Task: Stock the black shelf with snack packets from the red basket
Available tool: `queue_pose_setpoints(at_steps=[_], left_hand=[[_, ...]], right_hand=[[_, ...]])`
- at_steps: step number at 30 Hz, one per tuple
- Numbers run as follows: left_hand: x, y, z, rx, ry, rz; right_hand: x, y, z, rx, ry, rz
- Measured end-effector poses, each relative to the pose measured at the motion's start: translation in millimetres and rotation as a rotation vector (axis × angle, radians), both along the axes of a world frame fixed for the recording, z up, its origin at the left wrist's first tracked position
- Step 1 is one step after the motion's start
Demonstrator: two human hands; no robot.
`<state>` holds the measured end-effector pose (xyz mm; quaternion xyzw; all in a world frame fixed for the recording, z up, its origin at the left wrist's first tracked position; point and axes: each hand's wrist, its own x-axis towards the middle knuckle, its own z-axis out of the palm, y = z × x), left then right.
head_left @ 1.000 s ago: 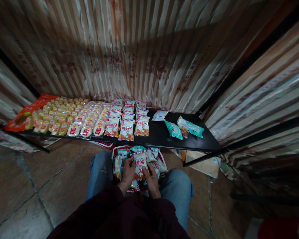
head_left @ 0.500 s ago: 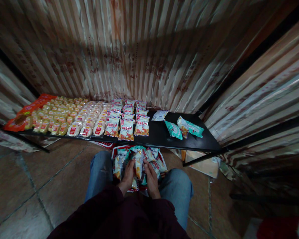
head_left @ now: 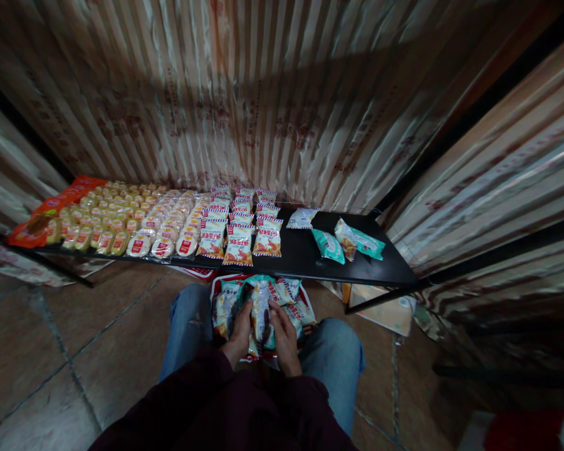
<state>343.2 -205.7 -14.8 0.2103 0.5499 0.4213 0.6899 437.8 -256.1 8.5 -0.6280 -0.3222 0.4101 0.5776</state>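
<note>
Between my knees, my left hand (head_left: 239,332) and my right hand (head_left: 284,335) grip a small white and orange snack bag (head_left: 262,313) from its two sides. Both thumbs and fingers are curled around its edges. Under the held bag sits a red and white basket (head_left: 311,302) full of similar snack bags, some with teal printing. A teal-and-white bag (head_left: 226,307) lies in the basket just left of my left hand. The lower part of the basket is hidden by my hands and sleeves.
A low black shelf (head_left: 296,254) runs across in front, bearing rows of snack bags (head_left: 239,243), round white packs (head_left: 162,247), yellow packs (head_left: 106,241) and an orange package (head_left: 51,216). A few loose bags (head_left: 329,245) lie at its right. Cardboard (head_left: 380,307) lies beneath it.
The snack bag has turned slightly between my hands and shows a different side. My right fingers have shifted a little; the shelf goods have not moved.
</note>
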Motion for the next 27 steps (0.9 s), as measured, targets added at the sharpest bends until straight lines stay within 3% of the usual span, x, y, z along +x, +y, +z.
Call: queue_pose_setpoints(at_steps=[7, 12, 17, 24, 27], left_hand=[[3.7, -1.9, -9.0, -0.036, -0.061, 0.042], [4.3, -3.2, 2.8, -0.106, -0.215, 0.035], [2.7, -3.9, 14.8, -0.094, -0.313, 0.010], [0.7, -5.6, 5.4, -0.003, -0.218, -0.051], [0.7, -5.1, 3.0, -0.015, -0.215, -0.021]], right_hand=[[0.5, -0.4, -1.9, 0.084, -0.309, 0.042], [-2.1, -0.7, 1.6, 0.114, -0.419, 0.058], [-5.2, -1.4, 5.1, 0.128, -0.470, 0.081], [-7.2, -2.9, 3.8, 0.086, -0.425, 0.106], [-6.9, -3.3, 1.9, 0.093, -0.435, 0.109]])
